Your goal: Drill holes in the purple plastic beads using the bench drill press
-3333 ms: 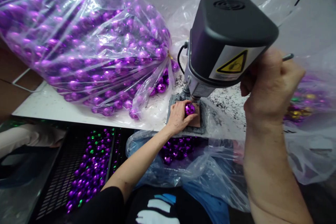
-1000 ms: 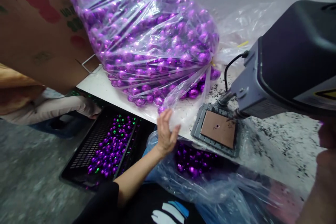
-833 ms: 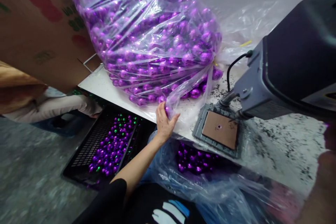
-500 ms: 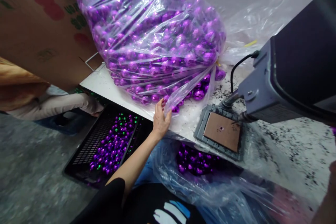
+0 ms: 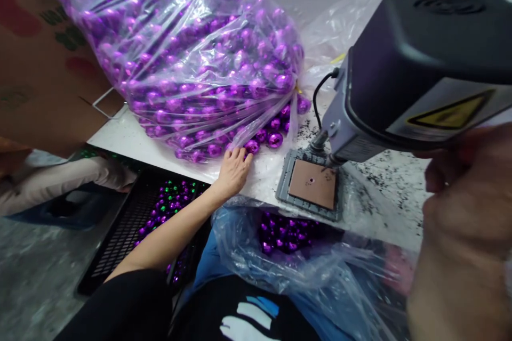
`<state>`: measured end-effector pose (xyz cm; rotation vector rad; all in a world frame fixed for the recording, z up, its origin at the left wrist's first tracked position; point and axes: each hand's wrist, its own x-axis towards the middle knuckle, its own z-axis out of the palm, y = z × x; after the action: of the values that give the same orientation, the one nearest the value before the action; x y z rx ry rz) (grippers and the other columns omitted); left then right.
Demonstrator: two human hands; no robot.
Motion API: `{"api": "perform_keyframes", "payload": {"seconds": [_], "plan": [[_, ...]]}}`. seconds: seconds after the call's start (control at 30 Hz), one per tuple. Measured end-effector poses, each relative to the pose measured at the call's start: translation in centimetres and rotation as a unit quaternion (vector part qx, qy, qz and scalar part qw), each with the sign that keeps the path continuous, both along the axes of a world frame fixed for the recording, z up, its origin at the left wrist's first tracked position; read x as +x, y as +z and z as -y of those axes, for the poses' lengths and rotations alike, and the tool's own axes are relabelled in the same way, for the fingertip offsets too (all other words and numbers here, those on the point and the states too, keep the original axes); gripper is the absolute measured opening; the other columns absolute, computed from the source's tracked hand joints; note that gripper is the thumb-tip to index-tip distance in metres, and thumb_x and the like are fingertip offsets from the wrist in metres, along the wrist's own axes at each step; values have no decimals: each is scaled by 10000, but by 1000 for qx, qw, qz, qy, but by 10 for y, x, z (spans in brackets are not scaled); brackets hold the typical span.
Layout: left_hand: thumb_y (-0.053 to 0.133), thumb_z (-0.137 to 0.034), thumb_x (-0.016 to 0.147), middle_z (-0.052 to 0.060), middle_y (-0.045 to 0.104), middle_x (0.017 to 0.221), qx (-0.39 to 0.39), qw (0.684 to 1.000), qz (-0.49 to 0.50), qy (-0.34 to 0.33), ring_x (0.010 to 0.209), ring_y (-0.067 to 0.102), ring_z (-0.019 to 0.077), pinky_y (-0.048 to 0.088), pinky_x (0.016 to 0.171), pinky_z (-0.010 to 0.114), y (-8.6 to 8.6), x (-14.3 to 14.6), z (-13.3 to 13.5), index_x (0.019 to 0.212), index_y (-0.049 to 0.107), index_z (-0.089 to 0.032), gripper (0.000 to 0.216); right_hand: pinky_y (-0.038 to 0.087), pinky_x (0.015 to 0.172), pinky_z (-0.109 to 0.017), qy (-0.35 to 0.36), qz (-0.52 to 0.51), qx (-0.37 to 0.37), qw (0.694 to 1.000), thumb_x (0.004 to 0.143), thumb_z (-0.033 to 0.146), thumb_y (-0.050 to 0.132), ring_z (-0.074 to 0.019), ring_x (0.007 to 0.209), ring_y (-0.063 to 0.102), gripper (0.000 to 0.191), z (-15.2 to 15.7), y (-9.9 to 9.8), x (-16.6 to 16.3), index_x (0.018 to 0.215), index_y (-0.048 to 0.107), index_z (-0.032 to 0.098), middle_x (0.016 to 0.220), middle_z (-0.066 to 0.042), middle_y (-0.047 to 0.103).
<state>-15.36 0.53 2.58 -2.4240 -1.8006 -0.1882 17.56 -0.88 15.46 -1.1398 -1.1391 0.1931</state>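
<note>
My left hand [image 5: 233, 171] reaches to the table's front edge, fingers bent and slightly apart, their tips against shiny purple balls [image 5: 252, 146] at the mouth of a clear plastic bag [image 5: 188, 58]. Whether a ball is between the fingers is hidden. Curled at the right, my right hand [image 5: 460, 224] is close under the black housing of what looks like a small bench drill [image 5: 424, 69]; what its fingers hold is hidden. A brown board [image 5: 313, 184] with a small hole lies on the machine's grey base [image 5: 283, 184].
Dark shavings litter the white tabletop [image 5: 384, 218]. Over my lap, more purple balls [image 5: 286, 232] lie in clear plastic [image 5: 320, 282]. A black crate [image 5: 108, 256] with purple and green balls stands on the floor. At left are a cardboard box [image 5: 44, 74] and another person's sleeve [image 5: 64, 178].
My view has shifted right, so the bag and machine appear farther left. My right hand has come well into view beside the machine. My left hand stays by the bag's mouth, fingers more bent.
</note>
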Motion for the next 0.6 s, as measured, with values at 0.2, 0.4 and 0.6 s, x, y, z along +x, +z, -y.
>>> {"api": "perform_keyframes", "payload": {"seconds": [0.2,0.4,0.6], "plan": [[595,-94,839,176,652,1027,-66,998,-14,-4,1040,630,358,506,926,494,10,1,-20,1087,636,-140,256,232,289,-224,10,-28,-23,999,787,798,637,-89,405,499,632,2,13,-7,693,567,176,545,35,437],[688,-198,867,112,667,1053,-125,991,28,-42,1019,674,285,535,932,401,18,-15,-30,1074,639,-186,213,241,294,-209,23,-21,-10,999,827,765,621,-67,382,470,604,2,10,-5,702,558,177,551,36,468],[750,-169,801,116,686,1196,-114,985,107,-70,1079,687,284,543,934,403,29,-7,-27,1273,613,-202,492,227,281,-249,14,-34,-29,999,738,825,659,-102,405,497,637,3,12,-5,698,549,200,549,35,440]]}}
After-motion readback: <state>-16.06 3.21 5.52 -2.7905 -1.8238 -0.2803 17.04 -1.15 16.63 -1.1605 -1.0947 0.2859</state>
